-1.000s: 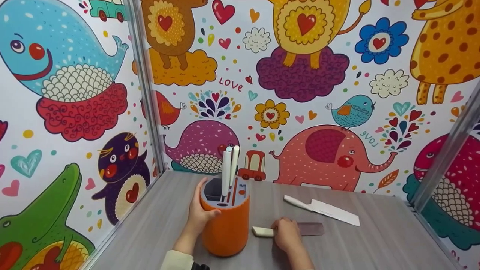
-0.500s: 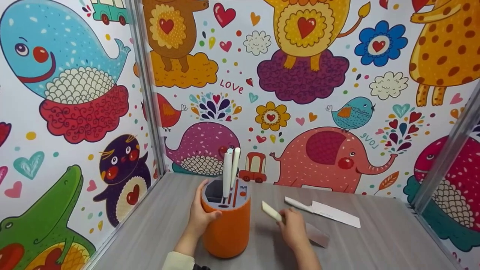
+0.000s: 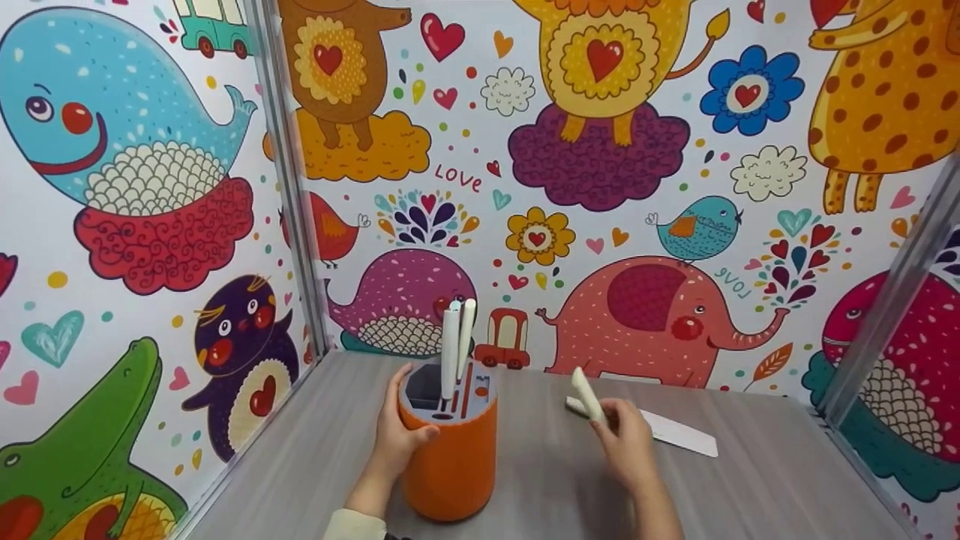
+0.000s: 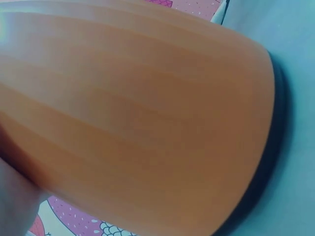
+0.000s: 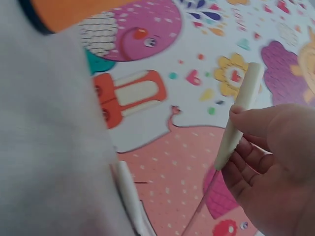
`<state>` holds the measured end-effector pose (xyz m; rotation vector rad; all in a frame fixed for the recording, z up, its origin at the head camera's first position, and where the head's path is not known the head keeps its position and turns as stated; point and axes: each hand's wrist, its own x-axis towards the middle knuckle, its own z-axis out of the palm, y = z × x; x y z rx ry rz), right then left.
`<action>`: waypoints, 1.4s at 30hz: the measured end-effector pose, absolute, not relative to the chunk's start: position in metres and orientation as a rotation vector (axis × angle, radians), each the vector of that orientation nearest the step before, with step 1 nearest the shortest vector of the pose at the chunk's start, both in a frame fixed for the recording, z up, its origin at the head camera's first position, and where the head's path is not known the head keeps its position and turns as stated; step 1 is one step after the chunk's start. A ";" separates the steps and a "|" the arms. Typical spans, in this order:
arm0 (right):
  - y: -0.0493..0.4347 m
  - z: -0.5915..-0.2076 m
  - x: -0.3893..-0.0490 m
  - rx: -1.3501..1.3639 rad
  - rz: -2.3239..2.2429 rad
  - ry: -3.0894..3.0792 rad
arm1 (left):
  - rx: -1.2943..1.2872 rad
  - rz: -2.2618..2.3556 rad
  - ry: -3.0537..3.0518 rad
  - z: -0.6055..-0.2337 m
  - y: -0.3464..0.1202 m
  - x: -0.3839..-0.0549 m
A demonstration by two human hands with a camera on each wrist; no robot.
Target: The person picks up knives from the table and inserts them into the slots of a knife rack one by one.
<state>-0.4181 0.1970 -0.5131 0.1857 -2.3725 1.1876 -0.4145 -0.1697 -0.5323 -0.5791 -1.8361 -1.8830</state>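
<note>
An orange knife block [image 3: 450, 472] stands upright on the table, with white-handled utensils [image 3: 450, 352] in its slots. My left hand [image 3: 397, 431] grips the block near its rim, thumb at the front and fingers round the far left side. In the left wrist view, the orange wall fills most of the picture. My right hand [image 3: 630, 442] holds a cleaver by its cream handle [image 5: 241, 108], thumb against fingers. The handle points up, and the thin blade [image 5: 201, 204] shows edge-on below it in the right wrist view. A white cleaver [image 3: 686, 436] lies on the table behind this hand.
The grey wood-grain table [image 3: 300, 465] is walled in by printed cartoon panels [image 3: 630, 225] at the back and sides. Metal corner posts [image 3: 289, 180] join the panels. The block has a wide dark compartment [image 3: 424, 390] and narrow slots.
My right hand has lifted the cleaver off the table, moved right and tipped its handle upward. The left hand stays on the knife block.
</note>
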 end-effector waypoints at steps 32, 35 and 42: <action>0.198 -0.493 -0.408 0.323 1.923 -1.973 | -0.444 -1.766 -1.776 -0.511 -0.180 -0.408; 0.191 -0.493 -0.406 0.358 1.899 -1.910 | -0.393 -1.777 -1.507 -0.491 -0.180 -0.398; 0.178 -0.487 -0.399 0.426 1.818 -1.857 | -0.417 -1.569 -1.335 -0.444 -0.169 -0.363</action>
